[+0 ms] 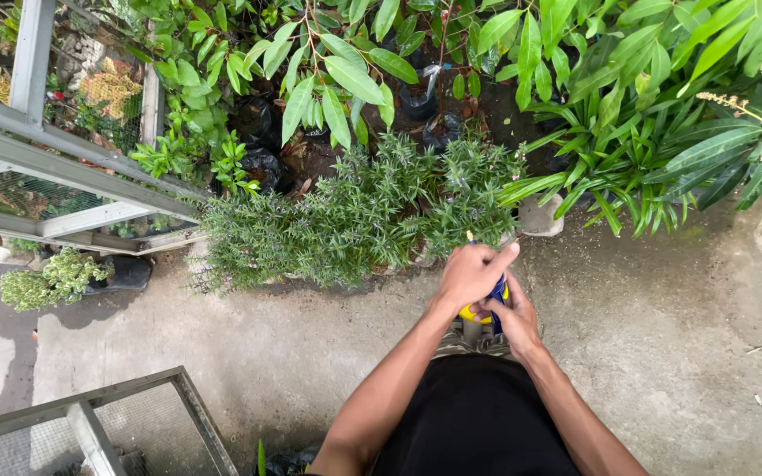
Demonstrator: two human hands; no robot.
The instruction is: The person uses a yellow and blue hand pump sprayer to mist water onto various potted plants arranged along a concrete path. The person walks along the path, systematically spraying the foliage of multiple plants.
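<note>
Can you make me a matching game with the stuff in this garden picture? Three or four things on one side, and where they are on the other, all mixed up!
Things:
1. spray can
2. bushy needle-leaf plant
3. wire mesh cage
4. small pale green plant

Places:
A. far left, by the metal frame
B. bottom left corner
C. between both hands
D. middle, just ahead of the hands

Pairs: 1-C, 2-D, 3-B, 4-A

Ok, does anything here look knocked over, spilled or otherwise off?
Nothing stands out. Both hands, left hand and right hand, grip a blue and yellow spray bottle before the fine-leaved bushy plants. The concrete floor is stained but shows no spill.
</note>
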